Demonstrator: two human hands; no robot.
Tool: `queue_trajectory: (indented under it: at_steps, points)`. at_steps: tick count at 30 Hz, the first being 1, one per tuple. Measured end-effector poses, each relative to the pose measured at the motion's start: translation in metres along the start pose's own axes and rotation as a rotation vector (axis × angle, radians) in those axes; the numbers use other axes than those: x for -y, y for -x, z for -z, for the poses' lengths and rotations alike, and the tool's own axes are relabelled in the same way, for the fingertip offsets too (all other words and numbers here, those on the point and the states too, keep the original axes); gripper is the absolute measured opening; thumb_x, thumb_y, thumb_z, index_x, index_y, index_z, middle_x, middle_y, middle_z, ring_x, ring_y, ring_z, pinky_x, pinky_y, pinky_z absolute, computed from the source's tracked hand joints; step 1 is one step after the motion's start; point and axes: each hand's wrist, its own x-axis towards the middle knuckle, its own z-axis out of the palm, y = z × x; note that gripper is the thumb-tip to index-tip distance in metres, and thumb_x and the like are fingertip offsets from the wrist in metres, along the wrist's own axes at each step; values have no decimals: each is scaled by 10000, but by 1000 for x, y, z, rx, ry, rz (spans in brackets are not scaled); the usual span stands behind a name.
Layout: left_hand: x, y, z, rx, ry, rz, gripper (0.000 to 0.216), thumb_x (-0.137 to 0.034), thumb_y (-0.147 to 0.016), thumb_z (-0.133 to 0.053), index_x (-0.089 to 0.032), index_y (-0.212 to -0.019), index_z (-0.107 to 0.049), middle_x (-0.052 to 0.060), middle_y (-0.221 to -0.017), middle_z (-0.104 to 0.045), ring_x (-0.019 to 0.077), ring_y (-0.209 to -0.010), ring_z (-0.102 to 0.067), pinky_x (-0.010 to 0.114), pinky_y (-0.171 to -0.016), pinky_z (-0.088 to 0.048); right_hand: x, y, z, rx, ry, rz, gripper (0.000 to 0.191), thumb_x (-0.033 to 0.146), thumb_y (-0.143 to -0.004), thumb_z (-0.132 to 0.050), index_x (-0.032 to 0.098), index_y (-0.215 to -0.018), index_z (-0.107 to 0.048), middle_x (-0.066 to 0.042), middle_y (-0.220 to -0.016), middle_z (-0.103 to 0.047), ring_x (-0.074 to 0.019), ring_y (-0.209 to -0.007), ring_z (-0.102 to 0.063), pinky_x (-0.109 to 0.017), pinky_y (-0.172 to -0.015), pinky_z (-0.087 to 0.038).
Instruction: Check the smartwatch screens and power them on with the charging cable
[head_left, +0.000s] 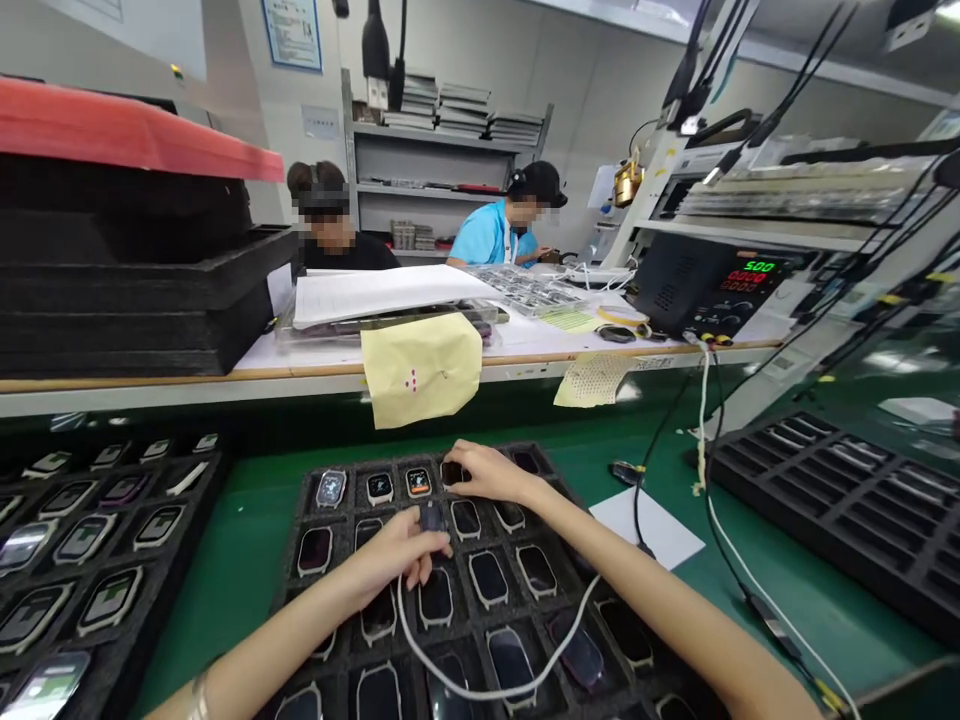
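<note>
A black foam tray [300, 500] lies in front of me, its pockets filled with several smartwatch bodies. My left hand [394, 560] is closed around a small dark connector [433, 516] at the end of a white cable [480, 690], held over the tray's middle. My right hand [487, 470] reaches to the tray's far row, fingers curled onto a watch body [452, 472] in its pocket. Three watches with lit screens [379, 487] sit to the left in that same row.
A second tray of watches [82, 550] lies at the left, an empty slotted black tray [840, 500] at the right. A power supply [709, 290] showing 5.00 stands on the raised bench. Stacked black trays [127, 290] are far left. Two people sit behind the bench.
</note>
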Motion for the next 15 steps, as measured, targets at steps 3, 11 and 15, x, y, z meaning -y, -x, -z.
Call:
queue_trajectory:
  at_steps: [3,11,15]
  points:
    - [2,-4,4,-1,31,-18,411,-402,-699,-722,-129,-923,-510,9,-721,-612,36,-401,-448,165,-365,-311,11,5,0,-64,-102,-18,361,275,-791,-706,124,-1106,-613,-84,-953,-586,-205,-796,-606,-337,-740,-510]
    - [8,5,9,-26,45,-103,569,-381,-693,-757,-121,-1120,-487,-52,-614,-558,68,-460,-497,192,-464,-400,66,21,-1,42,-265,197,400,266,-848,-654,191,-1226,-549,-98,-1122,-545,-247,-1053,-546,-376,-897,-479]
    - [10,2,6,-47,42,-125,553,-479,-747,-675,-122,-1108,-455,-50,-584,-552,83,-411,-505,200,-419,-400,67,25,-2,33,-191,222,366,266,-898,-587,189,-1249,-514,-129,-1204,-513,-268,-1135,-506,-420,-945,-456]
